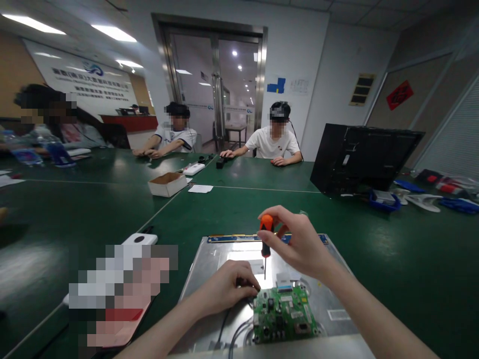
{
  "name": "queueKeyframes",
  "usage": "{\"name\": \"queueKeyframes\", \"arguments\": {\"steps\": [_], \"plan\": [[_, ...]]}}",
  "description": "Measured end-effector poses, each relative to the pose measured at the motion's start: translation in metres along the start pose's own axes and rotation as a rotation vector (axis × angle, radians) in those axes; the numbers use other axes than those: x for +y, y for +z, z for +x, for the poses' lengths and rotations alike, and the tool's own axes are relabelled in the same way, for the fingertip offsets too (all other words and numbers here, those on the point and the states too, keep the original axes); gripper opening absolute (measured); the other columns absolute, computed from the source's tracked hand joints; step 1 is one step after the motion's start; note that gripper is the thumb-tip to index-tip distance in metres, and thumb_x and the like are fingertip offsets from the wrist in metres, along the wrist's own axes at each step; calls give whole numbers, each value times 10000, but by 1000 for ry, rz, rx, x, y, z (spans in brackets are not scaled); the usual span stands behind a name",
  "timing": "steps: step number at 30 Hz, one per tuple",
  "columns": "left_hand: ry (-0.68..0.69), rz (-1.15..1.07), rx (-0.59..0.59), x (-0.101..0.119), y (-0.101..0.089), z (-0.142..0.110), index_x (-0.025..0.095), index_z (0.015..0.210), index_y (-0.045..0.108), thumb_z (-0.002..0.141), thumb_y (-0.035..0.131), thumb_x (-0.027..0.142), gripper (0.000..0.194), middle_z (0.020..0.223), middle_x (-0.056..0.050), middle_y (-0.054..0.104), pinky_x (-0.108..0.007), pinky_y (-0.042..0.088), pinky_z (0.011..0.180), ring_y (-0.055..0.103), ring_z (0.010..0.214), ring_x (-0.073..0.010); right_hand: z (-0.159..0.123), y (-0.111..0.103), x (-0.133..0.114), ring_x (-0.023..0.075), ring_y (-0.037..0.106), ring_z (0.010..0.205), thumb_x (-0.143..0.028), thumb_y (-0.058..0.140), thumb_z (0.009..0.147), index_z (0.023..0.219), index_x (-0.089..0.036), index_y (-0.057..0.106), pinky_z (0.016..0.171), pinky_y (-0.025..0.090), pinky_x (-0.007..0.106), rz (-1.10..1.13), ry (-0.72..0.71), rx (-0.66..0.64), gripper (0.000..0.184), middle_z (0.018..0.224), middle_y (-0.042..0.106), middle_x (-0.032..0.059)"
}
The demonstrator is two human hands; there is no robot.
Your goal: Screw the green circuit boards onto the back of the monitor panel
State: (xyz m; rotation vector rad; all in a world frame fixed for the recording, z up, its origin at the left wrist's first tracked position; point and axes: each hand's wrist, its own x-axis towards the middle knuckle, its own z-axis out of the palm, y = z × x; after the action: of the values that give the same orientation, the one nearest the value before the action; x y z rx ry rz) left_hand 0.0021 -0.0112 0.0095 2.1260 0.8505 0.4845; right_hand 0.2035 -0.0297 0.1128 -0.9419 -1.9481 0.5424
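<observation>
My right hand (295, 239) grips a screwdriver (266, 237) with an orange and black handle, its thin shaft pointing down. The shaft's tip hangs just above the upper left corner of a green circuit board (280, 311). At that corner my left hand (234, 286) is closed, thumb and index finger together; anything between them is too small to make out. The board lies on the silver metal back of a flat panel (202, 271). Dark cables (235, 333) run from the board's left side, and a blue strip board (232, 239) lines the panel's far edge.
Left of the panel lie a white power strip (147, 239) and a pink, partly blurred item (129, 319). Further off are an open cardboard box (167, 184) and a black monitor (359, 159). Several people sit around the green table (404, 269). A blue tray (384, 201) stands right.
</observation>
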Motion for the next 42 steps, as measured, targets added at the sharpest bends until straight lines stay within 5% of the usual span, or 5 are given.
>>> {"name": "queueKeyframes", "arguments": {"steps": [9, 29, 34, 39, 42], "plan": [[-27, -22, 4, -5, 2, 0, 176, 791, 771, 788, 711, 130, 76, 756, -5, 701, -238, 441, 682, 616, 722, -157, -5, 0, 7, 141, 661, 685, -268, 582, 935, 1062, -198, 519, 580, 512, 255, 81, -31, -193, 158, 875, 666, 20], [-23, -23, -18, 1, -3, -1, 168, 784, 719, 803, 651, 106, 94, 757, 9, 674, -228, 426, 656, 583, 706, -149, -5, 6, 12, 124, 576, 640, -245, 562, 945, 1107, -182, 497, 614, 484, 273, -37, -34, -333, 185, 898, 665, 29], [3, -54, -29, -1, -3, -2, 171, 801, 721, 814, 638, 103, 109, 823, -3, 709, -240, 464, 699, 618, 744, -156, -7, 6, 11, 130, 593, 664, -240, 632, 927, 1155, -201, 508, 632, 476, 270, -142, -95, -325, 262, 887, 672, 9], [41, -83, -26, -8, -2, 0, 179, 818, 720, 796, 654, 86, 117, 837, 5, 726, -258, 490, 750, 634, 769, -164, -8, 7, 7, 173, 641, 776, -238, 633, 936, 1064, -200, 577, 646, 439, 289, -358, -190, -366, 144, 955, 696, 39], [53, -88, -28, -10, -2, 1, 178, 799, 718, 791, 664, 80, 112, 833, 3, 725, -261, 493, 760, 638, 794, -174, -10, 5, 1, 193, 657, 823, -238, 646, 906, 1151, -192, 561, 663, 435, 301, -379, -182, -394, 263, 1011, 704, 46]]}}
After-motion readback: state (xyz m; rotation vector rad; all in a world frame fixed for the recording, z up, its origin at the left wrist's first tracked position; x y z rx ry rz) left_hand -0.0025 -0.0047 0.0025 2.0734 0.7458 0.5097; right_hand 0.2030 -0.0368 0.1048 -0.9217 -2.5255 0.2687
